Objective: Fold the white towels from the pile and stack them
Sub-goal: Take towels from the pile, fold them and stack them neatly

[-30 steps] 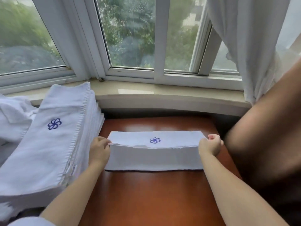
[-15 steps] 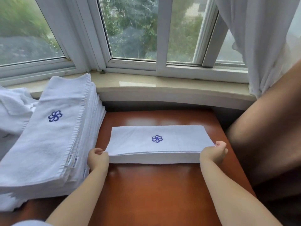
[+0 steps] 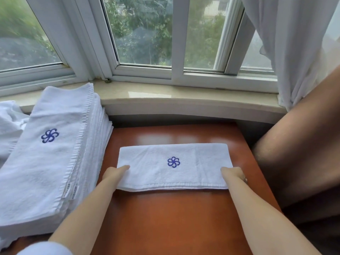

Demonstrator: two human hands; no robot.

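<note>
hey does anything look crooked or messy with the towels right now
Nothing much. The folded towel lies flat and square on the table; the stack is neat, though its right-side layers fan out slightly.

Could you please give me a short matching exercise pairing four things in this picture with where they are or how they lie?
Things:
1. folded towel
2. stack of folded towels
3. curtain
4. unfolded towels

Places:
A. hanging at the window's right side
B. far left, behind the stack
C. flat on the wooden table, a hand at each end
D. left of the table, blue logo on top

Pairs: 1-C, 2-D, 3-A, 4-B
</note>
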